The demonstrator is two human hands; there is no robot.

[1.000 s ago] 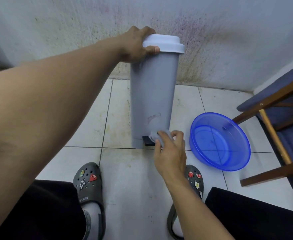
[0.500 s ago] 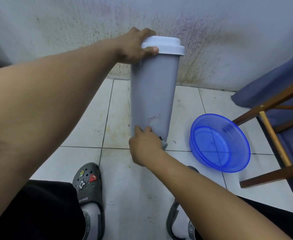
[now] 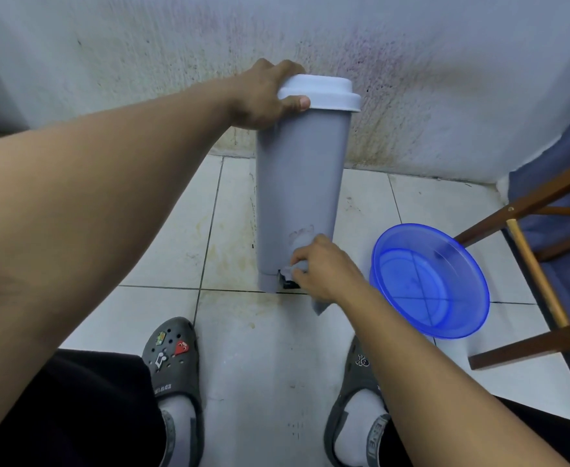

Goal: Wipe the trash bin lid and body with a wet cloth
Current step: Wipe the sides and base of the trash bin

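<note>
Since the frame half a second back, the right hand (image 3: 324, 269) has shifted from the lower left of the bin (image 3: 298, 183) front to its lower right, and the black pedal (image 3: 285, 281) at the base shows again. Right hand: fingers curled, bunched around a grey cloth (image 3: 319, 306), cloth pressed against the bin wall just above the base; one corner of cloth hangs below the hand, near the floor (image 3: 260, 365). A faint smudge sits on the wall just above the fingers. Left hand (image 3: 263, 96): closed over the left edge of the lid (image 3: 322, 92), thumb across the front of the rim, fingers wrapped behind; lid seated on the bin. Bin stands on the tiled floor, slightly tilted, its top close to the stained wall (image 3: 411, 79); whether it touches the wall cannot be told. Blue basin (image 3: 430, 281) on the floor just right of the right hand, apart from the bin. Wooden chair frame (image 3: 529, 251) beyond the basin, hemming in the right side. Left of the bin, open tile. Two grey clogs, left (image 3: 172, 358) and right (image 3: 357, 382), set near the bin's front, with bare floor between them.
</note>
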